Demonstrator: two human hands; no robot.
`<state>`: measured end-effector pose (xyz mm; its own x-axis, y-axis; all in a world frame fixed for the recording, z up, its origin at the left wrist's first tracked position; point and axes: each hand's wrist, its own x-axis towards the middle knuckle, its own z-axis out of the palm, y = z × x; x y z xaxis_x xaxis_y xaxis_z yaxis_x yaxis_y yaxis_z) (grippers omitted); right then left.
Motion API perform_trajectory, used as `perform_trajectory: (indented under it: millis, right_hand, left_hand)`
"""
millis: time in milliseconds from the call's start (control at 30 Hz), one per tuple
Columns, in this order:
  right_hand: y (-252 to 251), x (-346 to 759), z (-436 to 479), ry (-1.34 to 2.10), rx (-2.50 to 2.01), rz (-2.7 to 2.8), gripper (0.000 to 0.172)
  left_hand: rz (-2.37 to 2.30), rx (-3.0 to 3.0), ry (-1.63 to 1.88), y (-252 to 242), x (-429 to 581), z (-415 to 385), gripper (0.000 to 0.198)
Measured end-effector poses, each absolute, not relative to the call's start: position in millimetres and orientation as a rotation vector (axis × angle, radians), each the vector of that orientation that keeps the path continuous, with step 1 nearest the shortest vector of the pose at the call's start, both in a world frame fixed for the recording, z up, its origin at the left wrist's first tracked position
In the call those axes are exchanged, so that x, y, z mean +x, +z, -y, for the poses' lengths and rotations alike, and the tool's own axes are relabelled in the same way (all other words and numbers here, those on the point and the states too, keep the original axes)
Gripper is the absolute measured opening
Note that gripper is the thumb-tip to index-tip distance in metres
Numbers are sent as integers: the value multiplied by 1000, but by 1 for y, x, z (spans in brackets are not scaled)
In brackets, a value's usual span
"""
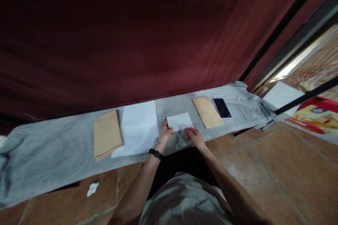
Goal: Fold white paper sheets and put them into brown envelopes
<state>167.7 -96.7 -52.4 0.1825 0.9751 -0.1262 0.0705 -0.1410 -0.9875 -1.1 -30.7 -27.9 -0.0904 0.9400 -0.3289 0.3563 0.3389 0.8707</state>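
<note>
A small white rectangle of paper [181,121], seemingly folded, lies on the grey cloth in front of me. My left hand [165,133], with a black band on its wrist, is closed on the paper's left edge, thumb at the near corner. At the near right corner, the curled fingers of my right hand [194,137] pinch the paper's edge; part of the fingertips is hard to make out. Left of my left hand is a stack of larger white sheets [138,126]. A brown envelope [207,111] lies beyond my right hand.
The grey cloth [52,151] covers a long narrow surface against a dark red curtain [148,42]. More brown envelopes [107,133] lie on the left, a phone [222,108] on the right. A printed carton [317,117] stands far right; a white scrap [92,188] is on the tiled floor.
</note>
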Motion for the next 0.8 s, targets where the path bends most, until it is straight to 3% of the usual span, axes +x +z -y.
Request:
perform_trajectory:
  millis: [167, 267, 400, 533, 800]
  right_hand:
    - [-47, 180, 99, 335, -1630, 1887, 44]
    - [-52, 182, 99, 86, -1734, 2124, 47]
    - [-61, 181, 101, 11, -1792, 2183, 50]
    - [-63, 181, 101, 2, -1783, 2205, 51]
    - [-56, 181, 100, 62, -1791, 2181, 49]
  left_hand:
    - [-1732, 1377, 679, -20, -2, 32, 56]
    - [-1873, 1602, 542, -15, -4, 38, 56]
    - [-2024, 2039, 460, -17, 0, 56, 51]
    - [-1655, 2554, 466, -32, 14, 80, 50]
    - [-1538, 2686, 258, -50, 9, 96, 68]
